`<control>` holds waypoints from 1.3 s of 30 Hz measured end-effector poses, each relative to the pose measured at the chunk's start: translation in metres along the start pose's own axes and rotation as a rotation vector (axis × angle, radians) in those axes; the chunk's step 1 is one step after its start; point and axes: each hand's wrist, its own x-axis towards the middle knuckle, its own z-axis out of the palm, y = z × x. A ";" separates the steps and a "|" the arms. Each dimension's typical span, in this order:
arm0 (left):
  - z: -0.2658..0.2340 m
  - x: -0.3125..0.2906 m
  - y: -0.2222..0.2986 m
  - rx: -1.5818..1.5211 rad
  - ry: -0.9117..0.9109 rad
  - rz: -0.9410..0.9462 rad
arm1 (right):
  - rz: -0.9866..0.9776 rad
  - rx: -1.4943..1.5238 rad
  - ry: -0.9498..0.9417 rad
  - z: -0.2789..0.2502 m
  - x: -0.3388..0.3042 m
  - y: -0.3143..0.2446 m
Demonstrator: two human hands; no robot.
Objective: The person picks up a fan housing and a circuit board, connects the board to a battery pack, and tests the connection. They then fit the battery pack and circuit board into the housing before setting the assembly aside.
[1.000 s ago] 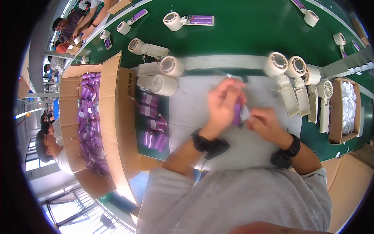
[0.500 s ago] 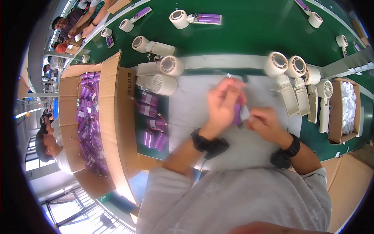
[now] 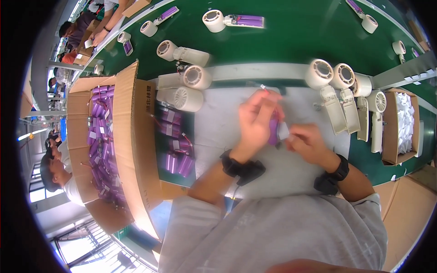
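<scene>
Above the pale grey mat (image 3: 214, 136), my left hand (image 3: 258, 119) is closed round a purple battery pack (image 3: 273, 132). A thin lead with a small white connector (image 3: 262, 87) sticks out beyond its fingertips. My right hand (image 3: 309, 143) has its fingers pinched together at the edge of a small white label (image 3: 283, 131), which lies against the pack's right side. Both hands are somewhat blurred. Several more purple packs (image 3: 178, 163) with leads lie left of the mat.
An open carton (image 3: 144, 136) full of purple packs stands at left. White fan housings (image 3: 334, 111) line the mat's right side, beside a small box (image 3: 392, 152) of white pieces. More fan units (image 3: 213, 21) lie on the green belt (image 3: 282, 45) beyond a metal rail. Other people are at far left.
Both hands keep almost the same place around the pack and label. Fan units on the green belt have shifted slightly right. The view has shifted a little.
</scene>
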 end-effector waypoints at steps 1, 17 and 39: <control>0.001 0.001 0.000 0.015 0.028 0.004 | 0.001 -0.006 0.004 -0.001 0.000 0.000; -0.006 0.017 -0.004 -0.219 0.176 -0.200 | -0.396 -0.631 1.152 -0.102 -0.054 -0.045; 0.004 0.047 -0.021 -0.489 0.453 0.061 | -0.059 -0.583 -0.028 -0.035 0.207 0.003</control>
